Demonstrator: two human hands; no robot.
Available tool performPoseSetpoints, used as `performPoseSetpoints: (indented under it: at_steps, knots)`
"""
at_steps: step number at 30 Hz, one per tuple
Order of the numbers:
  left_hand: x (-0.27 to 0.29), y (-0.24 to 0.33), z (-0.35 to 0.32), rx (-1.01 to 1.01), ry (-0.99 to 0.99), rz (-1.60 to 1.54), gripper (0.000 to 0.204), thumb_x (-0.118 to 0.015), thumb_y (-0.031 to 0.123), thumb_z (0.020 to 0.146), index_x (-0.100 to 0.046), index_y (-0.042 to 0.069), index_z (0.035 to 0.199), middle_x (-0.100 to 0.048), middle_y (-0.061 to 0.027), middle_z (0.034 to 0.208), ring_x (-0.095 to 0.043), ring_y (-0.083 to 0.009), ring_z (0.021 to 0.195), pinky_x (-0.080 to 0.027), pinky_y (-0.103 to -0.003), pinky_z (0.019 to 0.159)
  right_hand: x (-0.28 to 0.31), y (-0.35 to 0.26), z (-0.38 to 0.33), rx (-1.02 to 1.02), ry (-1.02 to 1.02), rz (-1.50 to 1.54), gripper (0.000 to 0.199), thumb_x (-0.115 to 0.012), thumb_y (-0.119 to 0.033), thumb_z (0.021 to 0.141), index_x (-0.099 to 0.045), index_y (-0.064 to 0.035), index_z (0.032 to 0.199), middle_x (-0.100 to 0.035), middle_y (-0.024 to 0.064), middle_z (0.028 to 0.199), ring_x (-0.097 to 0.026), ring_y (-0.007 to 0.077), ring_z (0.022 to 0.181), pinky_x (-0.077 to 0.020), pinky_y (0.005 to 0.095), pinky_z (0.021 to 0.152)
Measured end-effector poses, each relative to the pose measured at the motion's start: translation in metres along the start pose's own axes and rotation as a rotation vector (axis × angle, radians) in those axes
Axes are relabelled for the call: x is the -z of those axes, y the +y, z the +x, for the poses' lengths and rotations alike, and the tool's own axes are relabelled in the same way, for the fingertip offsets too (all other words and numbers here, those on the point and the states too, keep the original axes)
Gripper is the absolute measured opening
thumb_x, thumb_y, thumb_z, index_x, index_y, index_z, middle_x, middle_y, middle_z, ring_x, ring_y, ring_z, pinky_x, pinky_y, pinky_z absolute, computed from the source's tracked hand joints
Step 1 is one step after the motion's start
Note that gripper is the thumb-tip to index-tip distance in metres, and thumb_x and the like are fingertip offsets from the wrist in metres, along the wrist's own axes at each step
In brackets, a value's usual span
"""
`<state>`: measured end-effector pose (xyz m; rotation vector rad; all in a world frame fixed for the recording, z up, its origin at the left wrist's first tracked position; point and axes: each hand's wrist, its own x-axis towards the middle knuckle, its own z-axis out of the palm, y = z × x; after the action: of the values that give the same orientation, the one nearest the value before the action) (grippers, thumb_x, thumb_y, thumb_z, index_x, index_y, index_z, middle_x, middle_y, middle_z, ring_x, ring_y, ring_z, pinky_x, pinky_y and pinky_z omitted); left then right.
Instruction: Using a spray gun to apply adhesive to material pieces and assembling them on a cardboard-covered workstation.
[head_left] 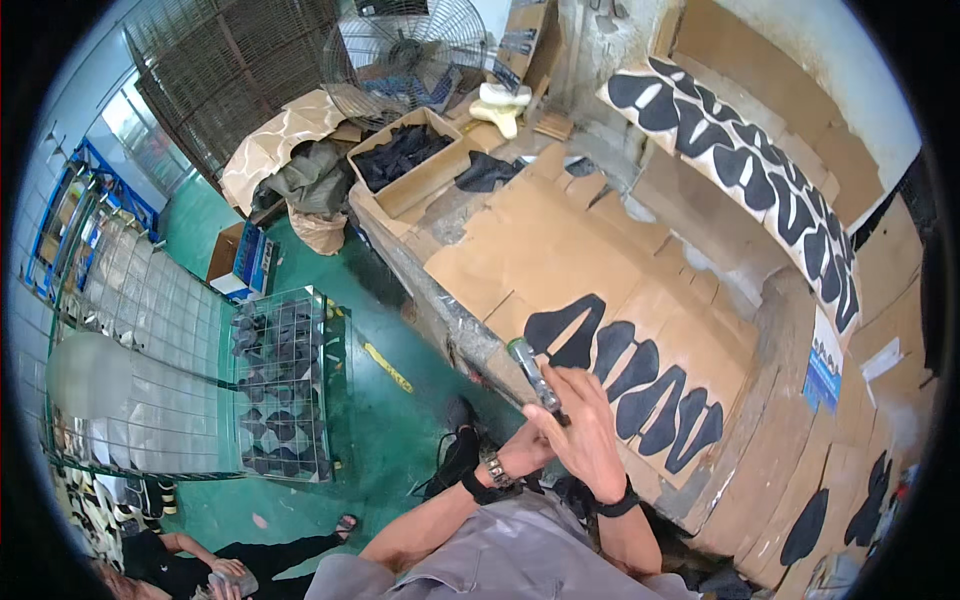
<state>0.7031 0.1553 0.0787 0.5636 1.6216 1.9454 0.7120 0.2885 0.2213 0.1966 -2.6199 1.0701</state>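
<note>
In my right hand [585, 430] is a slim metal tool [535, 373] with a green end, held at the near left edge of the workbench; its exact kind is unclear. My left hand [525, 450] is close beside it, at the lower part of the right hand, with its fingers mostly hidden. Just beyond the tool, black shoe-shaped flat pieces [625, 357] lie in a row on a brown cardboard sheet [500, 240]. Some have long cut-out slots. Neither hand touches these pieces.
More black pieces cover a white board [745, 165] leaning at the back right. A bin of dark cloth [400, 155] and a wire fan [405, 55] stand at the back. Left are a wire cage cart [285, 385] and a box [240, 260]. Another person [215, 560] is at lower left.
</note>
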Motion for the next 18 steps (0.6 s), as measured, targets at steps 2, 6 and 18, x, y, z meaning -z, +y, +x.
performPoseSetpoints:
  at_steps: [2, 6, 18]
  knots:
    - [0.001, -0.003, 0.003, 0.061, 0.028, -0.326, 0.047, -0.074, 0.026, 0.098, -0.059, 0.004, 0.137, -0.067, -0.0029, 0.123, -0.063, -0.0142, 0.113, -0.053, -0.033, 0.096, 0.005, -0.001, -0.007, -0.036, -0.042, 0.094, 0.052, -0.074, -0.025, 0.095, -0.065, 0.0061, 0.135, -0.067, 0.0236, 0.122, -0.063, 0.0392, 0.112, -0.0508, 0.0448, 0.098]
    - [0.018, 0.03, 0.012, 0.188, 0.005, -0.512, 0.037, -0.072, 0.024, 0.102, -0.06, 0.004, 0.13, -0.066, -0.0021, 0.119, -0.064, -0.0124, 0.109, -0.052, -0.031, 0.094, 0.006, 0.009, -0.036, -0.173, -0.066, 0.182, 0.043, -0.073, -0.018, 0.095, -0.065, 0.0033, 0.132, -0.067, 0.0233, 0.126, -0.065, 0.0402, 0.113, -0.0522, 0.0447, 0.098]
    - [0.019, 0.023, 0.006, 0.113, 0.176, -0.338, 0.019, -0.069, 0.017, 0.103, -0.057, 0.007, 0.114, -0.059, -0.0099, 0.137, -0.053, -0.0184, 0.13, -0.045, -0.038, 0.11, -0.023, 0.028, -0.082, -0.39, -0.014, 0.261, 0.035, -0.074, -0.015, 0.096, -0.065, 0.0043, 0.124, -0.068, 0.0171, 0.105, -0.066, 0.0229, 0.078, -0.0535, 0.035, 0.07]
